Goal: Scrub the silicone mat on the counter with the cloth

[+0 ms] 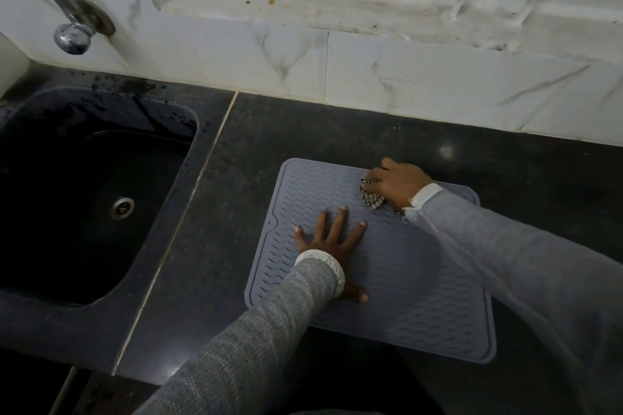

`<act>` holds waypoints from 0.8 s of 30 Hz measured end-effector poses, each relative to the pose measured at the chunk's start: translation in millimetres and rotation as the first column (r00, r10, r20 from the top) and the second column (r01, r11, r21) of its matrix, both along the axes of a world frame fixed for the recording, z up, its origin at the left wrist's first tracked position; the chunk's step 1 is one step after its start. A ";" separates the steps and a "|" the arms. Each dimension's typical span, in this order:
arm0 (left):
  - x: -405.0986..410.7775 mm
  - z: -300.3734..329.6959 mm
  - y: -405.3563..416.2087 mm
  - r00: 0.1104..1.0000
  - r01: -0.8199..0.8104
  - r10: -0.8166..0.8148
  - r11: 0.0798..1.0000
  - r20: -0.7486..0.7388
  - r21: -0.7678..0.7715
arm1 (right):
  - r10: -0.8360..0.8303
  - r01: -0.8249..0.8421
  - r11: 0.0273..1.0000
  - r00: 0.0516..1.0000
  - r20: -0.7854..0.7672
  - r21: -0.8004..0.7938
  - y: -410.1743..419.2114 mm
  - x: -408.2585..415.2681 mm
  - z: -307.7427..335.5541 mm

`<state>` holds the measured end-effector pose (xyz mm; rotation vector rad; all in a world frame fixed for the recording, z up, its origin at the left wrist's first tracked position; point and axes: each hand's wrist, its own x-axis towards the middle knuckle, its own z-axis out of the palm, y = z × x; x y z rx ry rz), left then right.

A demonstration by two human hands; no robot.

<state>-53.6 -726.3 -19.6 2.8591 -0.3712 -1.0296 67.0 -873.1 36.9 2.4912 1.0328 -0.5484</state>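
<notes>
A grey silicone mat (397,280) with a wavy ribbed pattern lies flat on the dark counter (269,145). My left hand (332,242) rests on the mat's left half with fingers spread straight, pressing it down. My right hand (396,184) is at the mat's far right corner, fingers curled round a bunched checked cloth (372,200) that it holds against the mat. Only a small part of the cloth shows under that hand.
A black sink (91,199) with a metal drain is set into the counter at the left. A chrome tap (67,23) comes out of the white marble-tiled wall (371,77) above it. A window ledge runs behind the counter.
</notes>
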 end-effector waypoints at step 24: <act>-0.6 0.4 -0.1 1.000 -0.004 0.004 1.000 -0.004 0.004 | -0.011 0.009 0.993 1.000 0.015 0.121 74.0 -2.1 -1.5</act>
